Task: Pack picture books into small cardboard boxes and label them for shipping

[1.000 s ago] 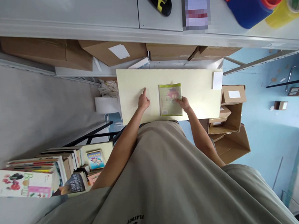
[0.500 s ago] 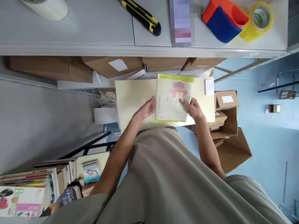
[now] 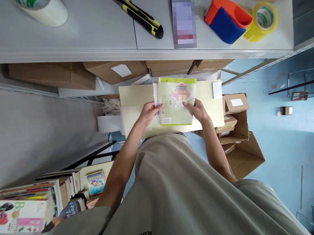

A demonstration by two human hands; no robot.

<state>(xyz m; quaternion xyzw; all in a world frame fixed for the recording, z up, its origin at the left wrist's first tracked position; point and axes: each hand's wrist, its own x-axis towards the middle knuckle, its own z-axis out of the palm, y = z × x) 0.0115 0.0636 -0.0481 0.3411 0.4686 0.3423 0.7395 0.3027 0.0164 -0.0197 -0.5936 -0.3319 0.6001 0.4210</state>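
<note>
A thin pale book (image 3: 176,113) with a lime-green border, a pink emblem and a barcode faces up, held over a cream board (image 3: 206,111) at waist height. My right hand (image 3: 198,110) grips its right edge, thumb lying on the cover. At the opposite edge my left hand (image 3: 149,112) is closed on the book, its thumb on the cover's margin. White page edges stick out beyond the cover on that side. The fingers beneath the book are hidden.
On the grey shelf (image 3: 89,37) ahead lie a cutter knife (image 3: 141,18), a phone (image 3: 184,23), a tape dispenser (image 3: 228,21) and tape rolls. Cardboard boxes (image 3: 236,127) stand at the right. Stacked books (image 3: 25,208) fill the lower left.
My left hand has come from beside the book onto its left edge and closed on it. The book has shifted slightly left and straightened, and page edges now show at its left.
</note>
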